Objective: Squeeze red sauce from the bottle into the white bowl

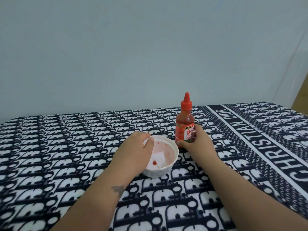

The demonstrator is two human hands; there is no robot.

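A red sauce bottle (185, 120) with a red pointed cap stands upright on the patterned cloth, just right of and behind the white bowl (168, 165). My right hand (198, 144) is wrapped around the bottle's lower part, covering some of its label. My left hand (133, 152) grips the bowl's left rim, thumb inside the bowl. Inside the bowl lie a white square piece (159, 160), a small red sauce drop (154, 163) and pink smears with a few red specks on the wall.
A black-and-white lettered cloth (66, 147) covers the whole surface. A pale wall (150, 47) rises directly behind its far edge. A brown strip (301, 97) shows at the far right.
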